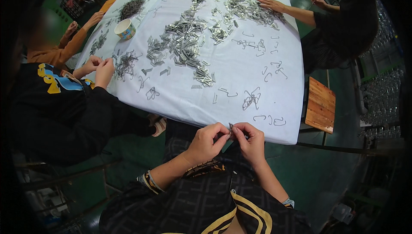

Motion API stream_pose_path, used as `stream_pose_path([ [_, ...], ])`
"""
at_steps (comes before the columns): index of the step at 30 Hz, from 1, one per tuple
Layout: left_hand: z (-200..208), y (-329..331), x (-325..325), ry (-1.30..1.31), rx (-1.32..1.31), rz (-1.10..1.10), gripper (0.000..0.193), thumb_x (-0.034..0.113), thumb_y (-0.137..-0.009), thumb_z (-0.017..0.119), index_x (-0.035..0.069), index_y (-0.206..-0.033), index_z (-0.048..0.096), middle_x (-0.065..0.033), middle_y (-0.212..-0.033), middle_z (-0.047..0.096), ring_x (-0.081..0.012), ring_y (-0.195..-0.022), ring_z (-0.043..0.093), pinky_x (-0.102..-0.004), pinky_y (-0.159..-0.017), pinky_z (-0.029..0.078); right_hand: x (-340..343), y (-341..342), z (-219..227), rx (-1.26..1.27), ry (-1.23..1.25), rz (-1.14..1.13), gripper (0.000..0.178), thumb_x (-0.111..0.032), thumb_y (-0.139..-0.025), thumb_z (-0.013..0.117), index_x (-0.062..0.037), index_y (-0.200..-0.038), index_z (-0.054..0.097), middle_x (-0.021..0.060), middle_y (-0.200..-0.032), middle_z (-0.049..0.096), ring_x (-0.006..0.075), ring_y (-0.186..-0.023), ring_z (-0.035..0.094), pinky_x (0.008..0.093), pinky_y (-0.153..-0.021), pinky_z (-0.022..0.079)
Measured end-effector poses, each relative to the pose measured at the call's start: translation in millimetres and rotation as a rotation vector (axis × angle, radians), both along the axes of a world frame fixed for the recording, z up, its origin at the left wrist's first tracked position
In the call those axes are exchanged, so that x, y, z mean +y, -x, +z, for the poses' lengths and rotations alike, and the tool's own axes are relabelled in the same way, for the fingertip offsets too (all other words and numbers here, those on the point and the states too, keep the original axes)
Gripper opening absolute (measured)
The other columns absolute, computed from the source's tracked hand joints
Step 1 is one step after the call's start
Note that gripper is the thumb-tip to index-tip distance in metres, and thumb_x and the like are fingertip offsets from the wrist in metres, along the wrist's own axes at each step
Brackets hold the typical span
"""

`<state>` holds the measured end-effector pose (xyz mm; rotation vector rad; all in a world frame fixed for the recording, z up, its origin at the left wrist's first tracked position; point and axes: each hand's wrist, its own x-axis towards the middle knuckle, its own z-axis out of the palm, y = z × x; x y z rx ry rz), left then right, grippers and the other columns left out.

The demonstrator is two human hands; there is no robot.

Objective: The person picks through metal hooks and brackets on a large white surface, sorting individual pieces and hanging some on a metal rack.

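Observation:
My left hand (pixel 207 143) and my right hand (pixel 250 144) meet at the table's near edge. Both are closed, thumbs against fingers, pinching a small grey metal piece (pixel 231 126) between them; the fingertips hide most of it. Bent wire hooks lie closest to my hands: a loose group (pixel 270 120) beyond the right one and a tangled bunch (pixel 251 99) a little farther off. A large heap of small silvery metal clips (pixel 182 41) spreads over the middle of the white-covered table (pixel 171 98).
On the left, a co-worker's hands (pixel 99 69) are beside a wire-hook pile (pixel 125 64); another person sits farther back. A paper cup (pixel 125 29) stands near them. At the far right, a person's hand (pixel 272 4) rests by more clips. A wooden stool (pixel 320 105) stands right of the table.

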<state>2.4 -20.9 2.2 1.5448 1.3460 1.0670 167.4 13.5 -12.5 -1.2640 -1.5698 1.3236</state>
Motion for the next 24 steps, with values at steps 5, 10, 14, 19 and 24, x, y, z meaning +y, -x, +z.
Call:
stream_pose_path([
  [5,-9,-1,-1,0.029,0.022,-0.009,0.010,0.006,-0.083,0.063,-0.001,-0.089,0.059,-0.0109,-0.074,0.064,-0.0174,-0.061,0.060,-0.0288,-0.056,0.046,-3,1,3,-0.087,-0.142,0.006,0.008,-0.004,-0.084,0.064,0.0018,-0.089,0.066,0.0137,-0.079,0.067,0.0235,-0.070,0.066,0.0296,-0.064,0.050],
  [10,-9,1,-1,0.104,0.040,-0.088,0.013,0.008,-0.083,0.065,-0.001,-0.091,0.063,-0.0101,-0.076,0.066,-0.0132,-0.063,0.061,-0.0272,-0.056,0.046,-6,-1,9,-0.177,-0.393,0.039,0.006,0.000,-0.080,0.065,-0.0001,-0.086,0.064,0.0139,-0.076,0.063,0.0298,-0.067,0.063,0.0333,-0.061,0.049],
  [14,-5,14,13,0.194,0.036,-0.194,0.017,0.009,-0.083,0.064,-0.001,-0.097,0.066,-0.0129,-0.079,0.067,-0.0170,-0.064,0.063,-0.0282,-0.060,0.048,-12,-7,3,-0.182,-0.396,0.002,0.006,0.001,-0.080,0.065,-0.0009,-0.085,0.063,0.0133,-0.075,0.062,0.0298,-0.066,0.061,0.0346,-0.060,0.048],
  [19,-37,10,60,-0.123,0.290,-0.052,0.013,0.012,-0.080,0.067,0.002,-0.089,0.068,-0.0128,-0.080,0.064,-0.0288,-0.071,0.063,-0.0366,-0.065,0.050,-19,-14,-4,-0.195,-0.409,-0.041,0.006,0.001,-0.080,0.065,-0.0010,-0.085,0.063,0.0130,-0.076,0.061,0.0291,-0.067,0.060,0.0341,-0.060,0.048],
  [24,-60,-35,97,-0.314,0.466,0.082,0.010,0.010,-0.076,0.068,0.004,-0.081,0.063,-0.0114,-0.079,0.059,-0.0298,-0.078,0.060,-0.0394,-0.067,0.048,-26,-15,-1,-0.170,-0.422,-0.017,0.007,0.002,-0.079,0.065,-0.0008,-0.085,0.063,0.0131,-0.075,0.061,0.0288,-0.067,0.060,0.0336,-0.060,0.048],
])
